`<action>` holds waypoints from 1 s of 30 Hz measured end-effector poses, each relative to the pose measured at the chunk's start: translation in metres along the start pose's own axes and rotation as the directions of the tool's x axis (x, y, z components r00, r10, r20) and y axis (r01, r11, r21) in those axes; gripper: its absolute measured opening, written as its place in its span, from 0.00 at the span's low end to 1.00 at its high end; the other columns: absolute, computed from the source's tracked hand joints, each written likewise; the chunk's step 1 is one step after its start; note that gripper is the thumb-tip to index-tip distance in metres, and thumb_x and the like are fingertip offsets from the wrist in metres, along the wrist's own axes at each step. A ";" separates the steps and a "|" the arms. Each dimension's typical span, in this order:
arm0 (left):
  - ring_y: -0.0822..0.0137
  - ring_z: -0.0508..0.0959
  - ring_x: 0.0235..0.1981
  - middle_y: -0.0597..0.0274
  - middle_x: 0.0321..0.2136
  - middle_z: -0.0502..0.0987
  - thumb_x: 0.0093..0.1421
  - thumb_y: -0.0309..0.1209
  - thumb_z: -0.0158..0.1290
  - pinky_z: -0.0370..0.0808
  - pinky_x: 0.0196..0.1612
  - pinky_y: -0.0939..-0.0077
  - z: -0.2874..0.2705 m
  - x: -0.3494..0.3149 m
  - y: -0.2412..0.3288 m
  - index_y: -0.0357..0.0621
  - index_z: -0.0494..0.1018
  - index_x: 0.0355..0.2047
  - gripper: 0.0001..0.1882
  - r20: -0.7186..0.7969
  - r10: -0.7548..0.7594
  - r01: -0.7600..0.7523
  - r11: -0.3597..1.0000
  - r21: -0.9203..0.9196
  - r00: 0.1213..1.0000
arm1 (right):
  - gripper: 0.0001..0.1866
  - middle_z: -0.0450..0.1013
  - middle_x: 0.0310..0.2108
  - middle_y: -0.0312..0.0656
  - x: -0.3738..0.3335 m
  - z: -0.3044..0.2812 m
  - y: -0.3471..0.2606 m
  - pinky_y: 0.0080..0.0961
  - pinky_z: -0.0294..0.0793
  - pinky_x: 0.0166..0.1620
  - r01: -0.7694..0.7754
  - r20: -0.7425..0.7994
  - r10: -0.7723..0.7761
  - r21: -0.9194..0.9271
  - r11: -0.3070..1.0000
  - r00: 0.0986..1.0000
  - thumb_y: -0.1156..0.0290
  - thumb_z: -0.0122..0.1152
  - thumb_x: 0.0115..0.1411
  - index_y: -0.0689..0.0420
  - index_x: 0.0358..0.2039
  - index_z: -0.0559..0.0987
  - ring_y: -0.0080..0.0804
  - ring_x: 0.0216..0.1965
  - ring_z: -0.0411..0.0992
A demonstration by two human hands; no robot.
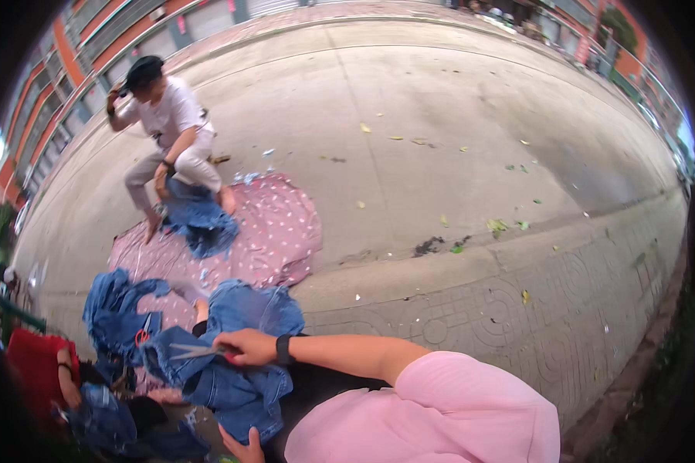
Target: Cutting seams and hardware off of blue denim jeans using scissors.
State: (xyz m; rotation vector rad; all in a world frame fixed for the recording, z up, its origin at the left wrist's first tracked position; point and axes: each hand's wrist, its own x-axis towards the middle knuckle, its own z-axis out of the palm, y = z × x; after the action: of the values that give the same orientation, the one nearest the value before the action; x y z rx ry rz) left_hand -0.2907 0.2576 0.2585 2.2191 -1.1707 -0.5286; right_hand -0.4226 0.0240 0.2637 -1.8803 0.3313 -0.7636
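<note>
My right hand [249,347], with a dark band at the wrist, is closed around the red handles of a pair of scissors [191,352]. Their blades are apart and point left over blue jeans [235,390] spread across my lap. At the lower edge, my left hand [243,447] shows its thumb and a finger apart, beside the bottom of the jeans. Part of that hand is out of the picture. Left of the blades, orange-handled scissors [142,335] lie by a heap of denim [116,309].
A pink patterned cloth [278,231] covers the ground ahead. On it sits a person in a white shirt [179,112], denim [201,220] between their legs. Someone in red [35,378] works on denim [104,417] at lower left. Leaves [496,225] dot the pavement.
</note>
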 end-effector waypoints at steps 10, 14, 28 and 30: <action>0.52 0.66 0.53 0.45 0.53 0.66 0.61 0.39 0.50 0.62 0.55 0.59 -0.025 -0.020 -0.062 0.38 0.63 0.56 0.26 -0.067 -0.322 0.270 0.875 -0.402 0.944 | 0.22 0.68 0.26 0.43 0.005 0.016 0.007 0.33 0.66 0.34 0.085 -0.057 -0.084 0.026 0.996 0.995 0.76 0.56 0.46 0.55 0.45 0.67 0.41 0.29 0.69; 0.51 0.67 0.52 0.44 0.54 0.65 0.60 0.38 0.50 0.63 0.55 0.59 -0.020 -0.009 -0.085 0.37 0.63 0.55 0.26 -0.103 -0.231 0.186 0.926 -0.328 0.967 | 0.22 0.68 0.25 0.42 0.004 0.019 0.025 0.33 0.66 0.33 0.105 -0.069 -0.102 0.028 0.994 0.992 0.75 0.56 0.48 0.55 0.46 0.67 0.40 0.28 0.69; 0.46 0.67 0.52 0.39 0.54 0.63 0.53 0.36 0.52 0.64 0.55 0.57 -0.064 0.018 -0.118 0.34 0.65 0.51 0.27 -0.158 0.316 -0.306 0.948 0.086 0.936 | 0.21 0.68 0.27 0.45 0.002 0.014 0.016 0.34 0.66 0.35 0.091 -0.079 -0.086 0.053 0.994 0.993 0.75 0.56 0.49 0.55 0.46 0.66 0.43 0.31 0.69; 0.45 0.67 0.52 0.38 0.54 0.63 0.52 0.35 0.53 0.64 0.55 0.56 -0.075 0.024 -0.118 0.33 0.65 0.51 0.27 -0.148 0.395 -0.374 0.915 0.151 0.907 | 0.22 0.68 0.27 0.45 0.002 0.014 0.016 0.34 0.66 0.35 0.066 -0.064 -0.061 0.070 0.995 0.996 0.75 0.56 0.48 0.55 0.46 0.66 0.44 0.31 0.69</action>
State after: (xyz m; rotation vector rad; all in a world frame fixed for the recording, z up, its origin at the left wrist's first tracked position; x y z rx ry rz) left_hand -0.1621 0.3140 0.2379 2.0030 -1.5272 -0.0981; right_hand -0.4105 0.0258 0.2469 -1.8095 0.2804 -0.8669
